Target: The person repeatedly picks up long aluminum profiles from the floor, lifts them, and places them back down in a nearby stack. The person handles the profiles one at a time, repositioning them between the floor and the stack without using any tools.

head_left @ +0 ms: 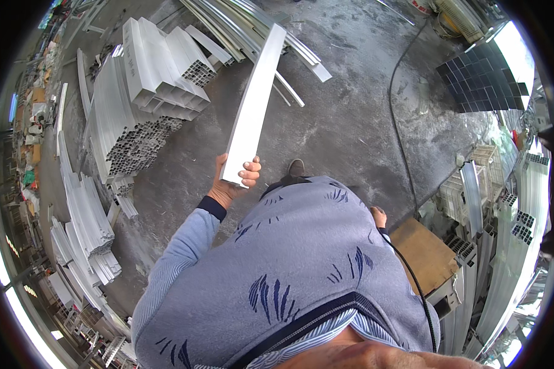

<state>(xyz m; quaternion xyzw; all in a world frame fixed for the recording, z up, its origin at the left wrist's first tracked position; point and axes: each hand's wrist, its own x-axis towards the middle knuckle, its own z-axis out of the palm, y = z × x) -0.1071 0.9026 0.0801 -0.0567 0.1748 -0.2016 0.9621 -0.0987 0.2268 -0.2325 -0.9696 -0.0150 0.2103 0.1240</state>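
Observation:
My left hand (pixel 224 188) is wrapped around the near end of a long white rectangular metal profile (pixel 256 101), thumb on one side and fingers on the other. From my grip the profile reaches away and slightly to the right, its far end passing above several loose strips (pixel 289 46). My right hand (pixel 379 216) hangs low beside my body, mostly hidden by the grey-blue sweater, so how its fingers are held does not show. A brown board (pixel 423 255) is the nearest thing to it.
Bundled square tubes (pixel 126 135) and wider white profiles (pixel 160 67) are stacked at left. A black cable (pixel 393 92) crosses the concrete floor. Pale crates (pixel 474 178) and long profiles (pixel 517 246) line the right side. Dark tiled panels (pixel 483 77) stand far right.

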